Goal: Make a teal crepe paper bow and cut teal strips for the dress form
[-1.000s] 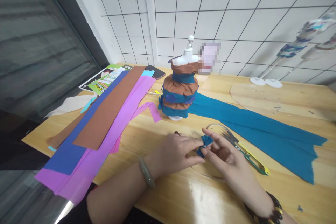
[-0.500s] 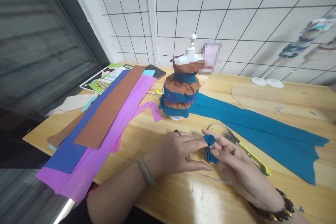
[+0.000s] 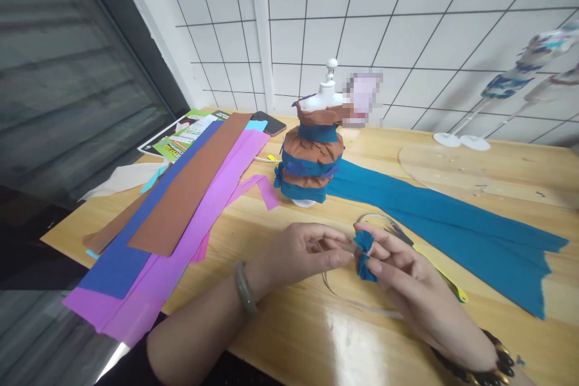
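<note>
A small bow of crinkled teal crepe paper [image 3: 364, 254], gathered at its middle, is pinched between the thumb and fingers of my right hand [image 3: 409, 277]. Just left of it is my left hand [image 3: 312, 253], its thumb and fingertips drawn close together. A thin pale strip [image 3: 346, 301] passes through those left fingers and curves over the table below the bow. Behind both hands stands a small white dress form [image 3: 326, 96], dressed in gathered brown and teal crepe paper [image 3: 312, 157]. Yellow-handled scissors [image 3: 441, 271] lie partly hidden behind my right hand.
A long teal crepe sheet [image 3: 443, 217] stretches rightward from the dress form. Brown [image 3: 194, 187], blue and purple strips [image 3: 217, 199] are layered at left, near a phone [image 3: 270, 125] and printed papers [image 3: 174, 139]. Two more small stands [image 3: 459, 140] are at the back right.
My left hand has drawn back slightly left from the bow, its index finger off the paper and its thumb raised. My right hand still holds the bow, moved a little right.
</note>
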`<state>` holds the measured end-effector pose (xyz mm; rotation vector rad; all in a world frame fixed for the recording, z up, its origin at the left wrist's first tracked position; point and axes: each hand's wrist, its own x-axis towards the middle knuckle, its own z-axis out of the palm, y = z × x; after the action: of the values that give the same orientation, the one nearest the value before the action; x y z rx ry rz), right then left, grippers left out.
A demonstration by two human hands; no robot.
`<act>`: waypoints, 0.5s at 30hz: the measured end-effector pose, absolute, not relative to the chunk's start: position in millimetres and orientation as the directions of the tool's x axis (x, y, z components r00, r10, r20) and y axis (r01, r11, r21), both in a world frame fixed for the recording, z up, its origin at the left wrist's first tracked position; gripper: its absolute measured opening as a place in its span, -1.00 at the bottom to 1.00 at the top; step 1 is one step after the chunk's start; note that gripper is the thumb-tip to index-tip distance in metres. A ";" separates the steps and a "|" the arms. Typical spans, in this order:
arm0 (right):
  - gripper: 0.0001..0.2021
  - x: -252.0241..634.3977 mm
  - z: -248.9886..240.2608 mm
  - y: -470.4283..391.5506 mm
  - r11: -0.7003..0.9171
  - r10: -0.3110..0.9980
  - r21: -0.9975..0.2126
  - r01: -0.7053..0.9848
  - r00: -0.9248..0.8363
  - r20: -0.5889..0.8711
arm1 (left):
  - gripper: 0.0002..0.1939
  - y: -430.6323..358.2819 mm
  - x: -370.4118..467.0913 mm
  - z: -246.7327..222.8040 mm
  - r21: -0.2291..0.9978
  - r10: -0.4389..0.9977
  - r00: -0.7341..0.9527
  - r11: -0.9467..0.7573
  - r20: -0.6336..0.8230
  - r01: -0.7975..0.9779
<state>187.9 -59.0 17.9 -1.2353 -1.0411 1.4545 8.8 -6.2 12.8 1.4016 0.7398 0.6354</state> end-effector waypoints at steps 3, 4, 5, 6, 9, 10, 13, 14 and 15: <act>-0.54 184.7 15.3 -59.9 -0.112 0.994 -0.993 0.044 0.005 -0.112 | -0.63 -6.4 10.5 9.8 0.990 0.753 0.646 0.136 -0.122 0.028; -0.53 183.3 14.1 -60.8 -0.081 0.997 -0.993 0.089 0.016 -0.079 | -0.62 -6.6 11.3 8.7 0.988 0.751 0.645 0.149 -0.136 0.035; -0.52 182.0 12.7 -61.8 -0.054 0.999 -0.990 0.129 0.018 -0.052 | -0.60 -6.7 12.2 7.6 0.986 0.753 0.640 0.158 -0.150 0.046; -0.50 180.8 11.4 -62.9 -0.033 0.999 -0.986 0.165 0.016 -0.030 | -0.59 -6.8 13.0 6.6 0.985 0.757 0.634 0.161 -0.160 0.056; -0.48 178.4 8.6 -65.5 0.001 1.000 -0.967 0.256 0.012 0.004 | -0.61 -6.6 14.7 5.1 0.988 0.752 0.641 0.143 -0.152 0.067; -0.48 177.8 8.3 -65.9 0.012 1.000 -0.960 0.280 0.013 0.016 | -0.65 -6.5 15.0 5.2 0.990 0.749 0.648 0.130 -0.139 0.062; -0.50 176.3 8.8 -65.5 0.046 0.999 -0.943 0.331 0.009 0.052 | -0.75 -6.3 14.9 7.0 0.996 0.758 0.646 0.081 -0.088 0.041; -0.51 176.1 9.1 -65.2 0.049 0.998 -0.941 0.335 0.008 0.055 | -0.77 -6.4 14.7 7.8 0.997 0.764 0.641 0.069 -0.076 0.036; -0.50 176.0 9.4 -64.8 0.048 0.999 -0.943 0.329 0.008 0.054 | -0.78 -6.5 14.4 8.3 0.997 0.768 0.637 0.064 -0.072 0.035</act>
<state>176.0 -64.8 9.4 -1.4176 -1.4617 0.9806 14.4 -6.5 8.3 1.4149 0.7289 0.6347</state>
